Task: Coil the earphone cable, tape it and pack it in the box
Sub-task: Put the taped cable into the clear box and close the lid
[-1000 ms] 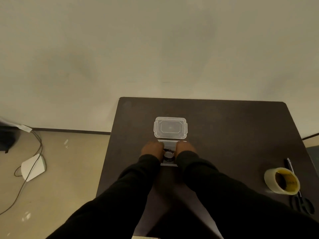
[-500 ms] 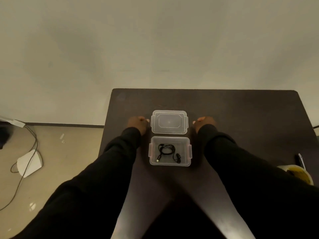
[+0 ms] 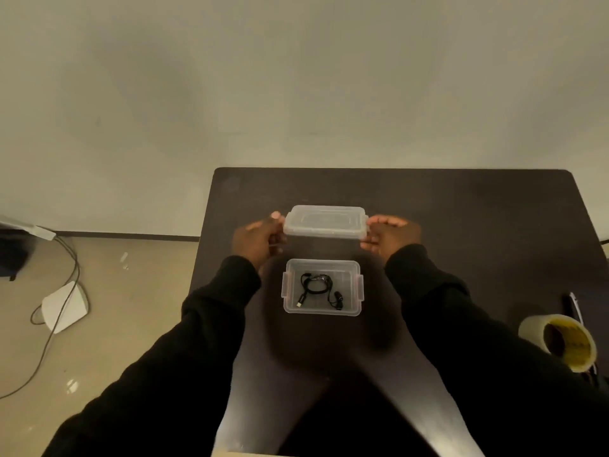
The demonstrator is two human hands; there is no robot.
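A clear plastic box (image 3: 322,310) sits open on the dark table (image 3: 461,225). Inside it lies the coiled black earphone cable (image 3: 316,286), its plug and earbud ends trailing toward the near wall. Just beyond the box, the clear lid (image 3: 325,222) is lifted off the table and tilted, held at both short ends. My left hand (image 3: 257,239) grips its left end and my right hand (image 3: 390,237) grips its right end.
A roll of tape (image 3: 560,344) stands at the table's right edge, with a dark pen (image 3: 571,308) behind it. On the floor to the left lie a white device (image 3: 66,306) and trailing cables (image 3: 62,291).
Both hands left the box, moved outward and forward to the lid, and took hold of its ends. The lid has risen off the table and tilted.
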